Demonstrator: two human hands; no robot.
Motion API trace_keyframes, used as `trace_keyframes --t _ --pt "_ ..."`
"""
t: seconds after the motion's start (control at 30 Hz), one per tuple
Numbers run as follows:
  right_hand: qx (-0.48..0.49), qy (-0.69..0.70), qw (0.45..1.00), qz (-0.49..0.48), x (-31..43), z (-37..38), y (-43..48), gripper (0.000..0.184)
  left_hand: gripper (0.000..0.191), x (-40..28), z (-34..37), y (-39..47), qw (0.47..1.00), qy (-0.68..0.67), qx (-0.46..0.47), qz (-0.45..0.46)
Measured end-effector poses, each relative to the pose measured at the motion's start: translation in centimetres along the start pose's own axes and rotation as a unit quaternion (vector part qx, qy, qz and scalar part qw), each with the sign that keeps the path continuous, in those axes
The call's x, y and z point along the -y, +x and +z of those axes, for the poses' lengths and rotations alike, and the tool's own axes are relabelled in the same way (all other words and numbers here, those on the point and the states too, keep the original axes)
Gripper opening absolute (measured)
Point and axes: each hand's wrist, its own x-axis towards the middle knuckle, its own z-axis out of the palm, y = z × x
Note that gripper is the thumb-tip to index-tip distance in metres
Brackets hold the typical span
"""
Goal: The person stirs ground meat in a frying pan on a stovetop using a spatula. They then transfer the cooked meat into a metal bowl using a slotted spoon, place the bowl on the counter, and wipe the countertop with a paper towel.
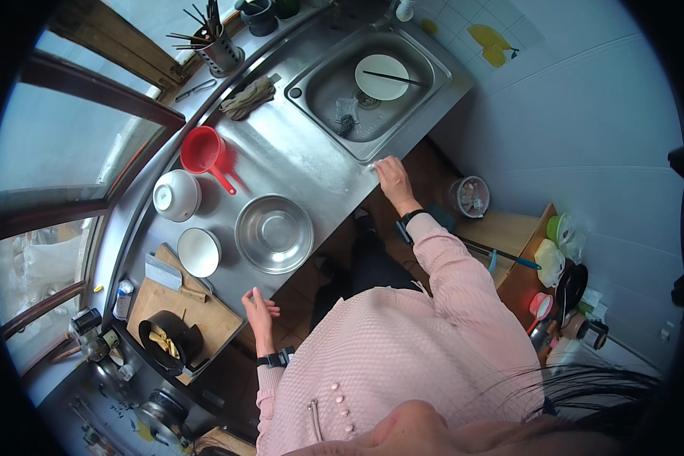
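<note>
My right hand (393,179) reaches to the front edge of the steel counter (330,171), just below the near corner of the sink (325,102). Its fingers are bent together, with a small whitish spot at their tips; whether they hold anything is unclear. My left hand (259,312) hangs off the counter's front edge, fingers apart and nothing in them. Nearest to it are a wooden cutting board (222,319) and a steel basin (274,233). In the sink lie a white plate (376,68) with a dark chopstick (396,78) across it and a dark scouring pad (346,124).
A red dipper (200,149), an upturned white bowl (182,195) and another bowl (198,252) line the window side. On the board rest a cleaver (164,272) and a black pot (162,325). The hinged window sash (85,145) juts inward. A cloth (249,98) lies behind the sink.
</note>
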Motion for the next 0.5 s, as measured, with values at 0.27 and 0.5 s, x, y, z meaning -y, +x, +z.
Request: trace_keyframes --t 0.27,0.5 --pt "-0.090 -0.091 0.989 0.071 -20.5 -6.8 10.1 0.006 0.045 4.1 2.4 -6.0 0.993 -0.020 -0.091 -0.074" --pt "-0.064 -0.070 0.988 0.124 -25.3 -6.0 14.2 0.014 0.031 0.8 13.5 -10.4 0.997 0.017 0.014 -0.076"
